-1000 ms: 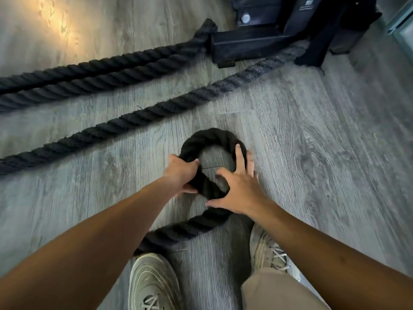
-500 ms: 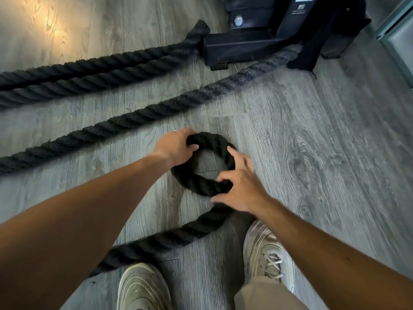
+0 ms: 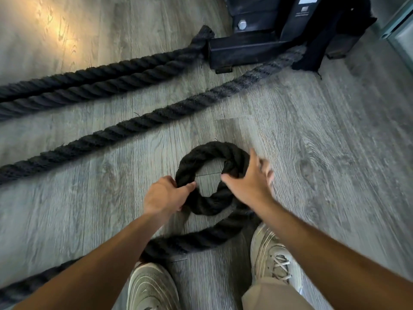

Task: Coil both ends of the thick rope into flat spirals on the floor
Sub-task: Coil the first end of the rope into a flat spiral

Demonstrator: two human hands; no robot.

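Observation:
A thick black rope lies on the grey wood floor, its end bent into one small ring (image 3: 210,153) with a bare patch of floor in the middle. My left hand (image 3: 164,194) grips the ring's left side. On the ring's right side rests my right hand (image 3: 248,182), thumb inside the loop and fingers spread over the outside, blurred. From under the ring the rope's tail (image 3: 192,240) runs down-left between my shoes and out of frame. Another run of the rope (image 3: 143,121) crosses the floor diagonally behind the ring.
A black metal machine base (image 3: 245,49) stands at the top, with rope going behind it. Two more rope runs (image 3: 89,83) lie side by side at upper left. My two pale shoes (image 3: 271,258) stand just below the ring. A glass-edged frame (image 3: 400,30) sits top right.
My left hand has slid from the ring's top-left down to its left side. My right hand has shifted up along the right side. The loop looks rounder and more open.

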